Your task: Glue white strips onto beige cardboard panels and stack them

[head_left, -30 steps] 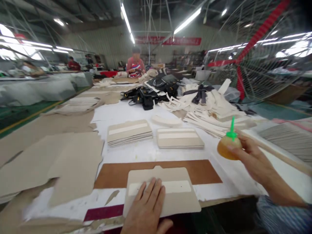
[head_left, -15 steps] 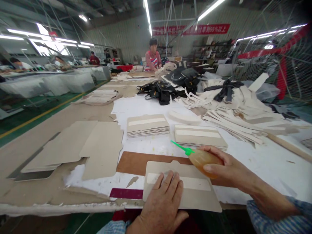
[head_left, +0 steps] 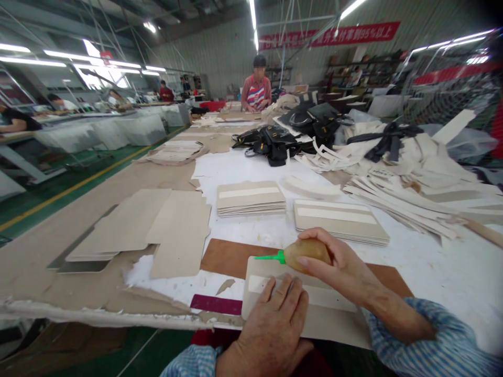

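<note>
My left hand [head_left: 275,319] lies flat on a beige board panel [head_left: 334,327] at the table's front edge, fingers stretched out across its white strip [head_left: 324,296]. In my right hand [head_left: 346,267] is an amber squeeze bottle [head_left: 302,255] with a long green nozzle [head_left: 271,257], held tilted on its side. The nozzle tip points left, over the panel's upper left corner; whether it touches cannot be seen. Under the panel's far side lies a brown sheet [head_left: 226,256]. A maroon strip [head_left: 216,304] lies by the panel's left edge.
Two stacks of strip-bearing panels, a left stack [head_left: 251,198] and a right stack [head_left: 340,222], stand beyond my hands. Plain beige panels [head_left: 181,235] overlap at left. Black bags [head_left: 271,144] and cream offcuts [head_left: 396,204] are heaped farther back. A co-worker [head_left: 256,94] stands at the far end.
My right hand has brought the bottle left and lower over the panel, its nozzle now nearly level at the upper left corner. My left hand stays on the panel. The view has shifted slightly.
</note>
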`<action>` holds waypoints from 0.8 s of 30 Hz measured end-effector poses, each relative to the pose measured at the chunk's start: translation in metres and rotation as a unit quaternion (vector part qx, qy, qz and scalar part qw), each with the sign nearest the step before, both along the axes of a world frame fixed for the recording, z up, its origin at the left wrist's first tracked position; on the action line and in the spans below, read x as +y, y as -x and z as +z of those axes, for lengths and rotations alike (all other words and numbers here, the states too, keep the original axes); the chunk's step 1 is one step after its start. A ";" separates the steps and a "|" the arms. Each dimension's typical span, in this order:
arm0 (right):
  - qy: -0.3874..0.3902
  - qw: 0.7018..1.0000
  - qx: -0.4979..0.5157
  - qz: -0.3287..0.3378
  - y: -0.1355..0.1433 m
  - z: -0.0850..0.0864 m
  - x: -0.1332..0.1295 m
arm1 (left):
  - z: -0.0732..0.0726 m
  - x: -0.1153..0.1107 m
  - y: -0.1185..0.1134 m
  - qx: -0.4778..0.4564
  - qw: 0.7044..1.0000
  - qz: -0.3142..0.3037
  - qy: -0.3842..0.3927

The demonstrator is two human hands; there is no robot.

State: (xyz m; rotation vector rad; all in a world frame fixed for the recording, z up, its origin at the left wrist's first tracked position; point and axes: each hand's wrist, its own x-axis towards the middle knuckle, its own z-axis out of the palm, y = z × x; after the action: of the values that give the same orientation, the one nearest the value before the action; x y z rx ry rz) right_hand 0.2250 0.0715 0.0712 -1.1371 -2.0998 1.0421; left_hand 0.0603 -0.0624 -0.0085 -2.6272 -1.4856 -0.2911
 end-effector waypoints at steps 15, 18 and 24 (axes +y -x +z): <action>-0.107 0.990 -0.052 0.075 0.020 -0.005 0.003 | -0.001 0.000 -0.002 0.019 0.999 0.005 -0.040; -0.135 0.985 -0.071 0.087 0.023 0.000 0.005 | -0.003 0.001 -0.002 0.016 0.999 0.007 -0.049; -0.194 0.965 -0.124 0.123 0.032 0.015 0.007 | -0.005 0.002 -0.001 0.011 0.999 0.008 -0.047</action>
State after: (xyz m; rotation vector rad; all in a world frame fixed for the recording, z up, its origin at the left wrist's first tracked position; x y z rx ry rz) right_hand 0.1928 0.0785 0.0860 -0.8624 -2.5519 0.5670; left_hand 0.0618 -0.0608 -0.0131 -2.5368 -1.4484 -0.3202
